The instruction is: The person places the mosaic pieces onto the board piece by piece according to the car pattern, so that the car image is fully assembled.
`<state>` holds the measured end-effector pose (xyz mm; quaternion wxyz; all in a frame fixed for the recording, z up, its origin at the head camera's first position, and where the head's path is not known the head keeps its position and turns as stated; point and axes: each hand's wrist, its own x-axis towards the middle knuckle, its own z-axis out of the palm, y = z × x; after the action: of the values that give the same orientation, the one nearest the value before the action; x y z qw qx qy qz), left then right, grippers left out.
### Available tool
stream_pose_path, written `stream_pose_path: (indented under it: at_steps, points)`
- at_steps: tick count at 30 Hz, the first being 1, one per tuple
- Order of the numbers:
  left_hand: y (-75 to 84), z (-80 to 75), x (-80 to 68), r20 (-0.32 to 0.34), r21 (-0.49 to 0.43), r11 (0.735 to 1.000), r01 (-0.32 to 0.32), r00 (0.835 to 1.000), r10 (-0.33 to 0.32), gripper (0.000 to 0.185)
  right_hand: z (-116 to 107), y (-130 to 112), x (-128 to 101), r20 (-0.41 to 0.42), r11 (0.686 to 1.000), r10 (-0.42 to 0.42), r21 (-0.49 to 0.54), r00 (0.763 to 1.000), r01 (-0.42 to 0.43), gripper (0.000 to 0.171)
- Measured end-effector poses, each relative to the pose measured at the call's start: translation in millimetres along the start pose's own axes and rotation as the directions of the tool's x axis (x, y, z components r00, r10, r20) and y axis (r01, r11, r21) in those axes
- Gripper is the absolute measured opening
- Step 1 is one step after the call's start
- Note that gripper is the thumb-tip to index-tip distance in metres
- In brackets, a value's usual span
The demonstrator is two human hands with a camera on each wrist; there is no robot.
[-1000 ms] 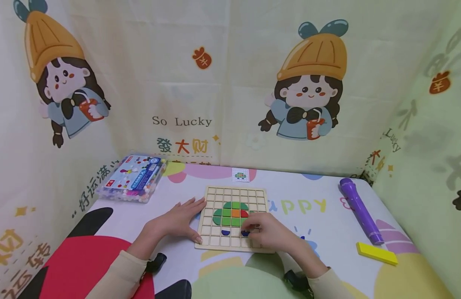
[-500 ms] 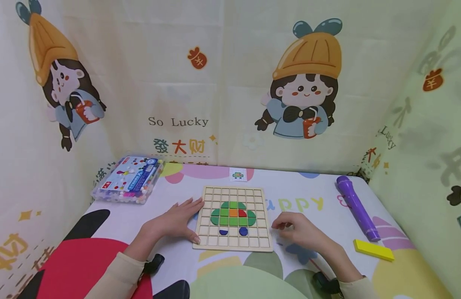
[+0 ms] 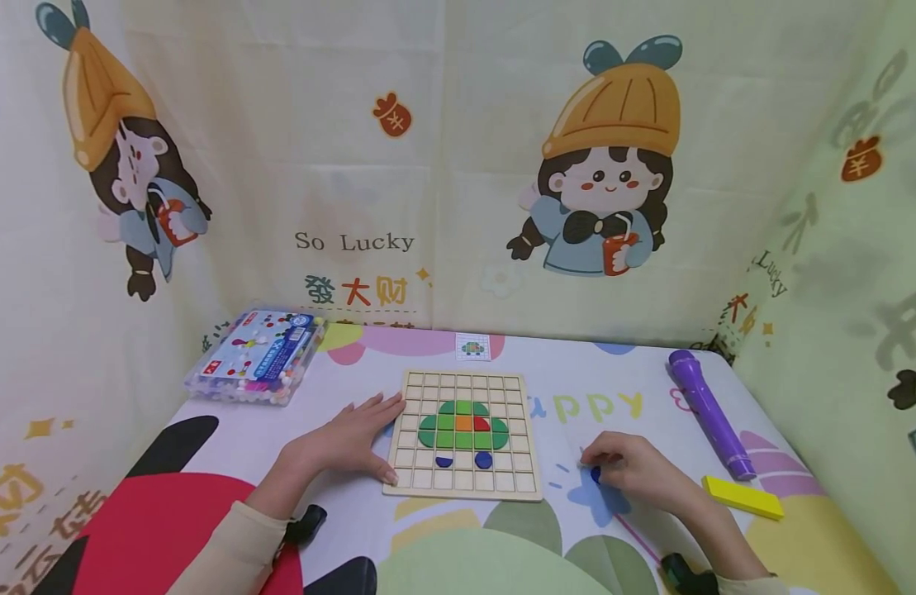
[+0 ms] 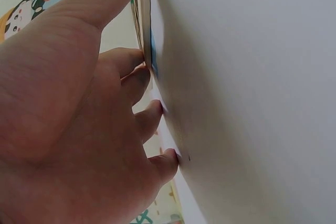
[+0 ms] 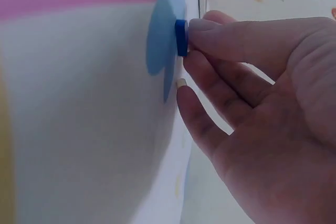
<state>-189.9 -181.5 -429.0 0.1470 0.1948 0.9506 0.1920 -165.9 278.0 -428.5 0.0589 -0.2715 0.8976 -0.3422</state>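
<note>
I see the right hand pinching a small blue piece against the tablecloth, right of the grid board; left hand, fingers spread, braces the board. The shallow fingertip pinch risks dropping the piece.

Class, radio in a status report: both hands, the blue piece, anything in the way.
Left hand flat, steadying the grid board. Right hand pinching a blue piece on the table, beside the board. Nothing between piece and board.
</note>
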Motion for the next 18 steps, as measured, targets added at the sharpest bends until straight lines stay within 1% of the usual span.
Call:
stream_pose_path:
  at_steps: [5,12,18]
  points:
    - [-1.6,0.2,0.2,0.002,-0.004,1.000,-0.003,1.000,0.003,0.116,1.4,2.6,-1.2,-0.001,1.000,0.003,-0.009,1.000,-0.003,0.031]
    - [-1.6,1.6,0.0,-0.004,-0.002,1.000,0.002,1.000,-0.002,0.117,3.9,2.6,3.7,0.011,0.997,0.043,-0.071,0.999,-0.042,0.022]
    - [0.9,1.1,-2.0,-0.011,-0.005,1.000,0.006,1.000,-0.006,0.116,5.1,0.9,6.9,0.037,0.995,0.071,-0.078,0.997,-0.068,0.019]
